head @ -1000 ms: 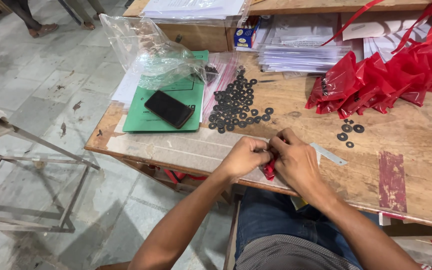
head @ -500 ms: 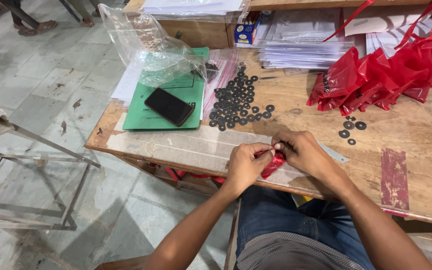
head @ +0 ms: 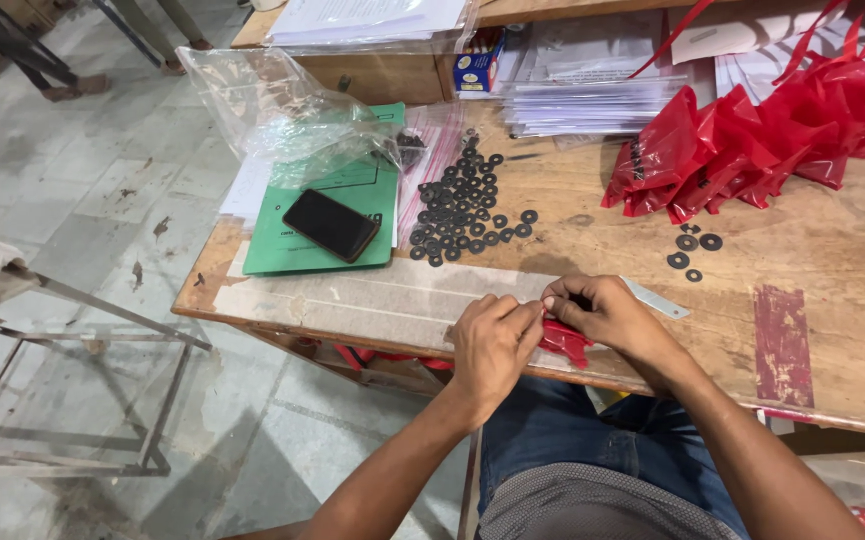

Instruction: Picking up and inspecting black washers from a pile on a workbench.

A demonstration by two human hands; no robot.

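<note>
Wooden bench (head: pixel 833 270), washers (head: pixel 463 205) heaped within reach. Your left hand (head: pixel 493 345) and right hand (head: pixel 608 315) both pinch the red bag (head: pixel 565 342), steadying it at the edge.

Both hands at near edge of bench (head: pixel 833 300): left hand (head: pixel 493 345) just left of right hand (head: pixel 608 315), small plastic pouch (head: pixel 565 340) between them. Metal strip (head: pixel 656 298) just right of right hand. Washer pile (head: pixel 465 205) behind hands; phone (head: pixel 332 225) on folder (head: pixel 293 250) left of pile. Few loose washers (head: pixel 695 246) right, pouch heap (head: pixel 753 140) behind those. Paper stacks (head: pixel 593 85) at far edge. Metal frame (head: pixel 63 400) on floor, left of bench.
</note>
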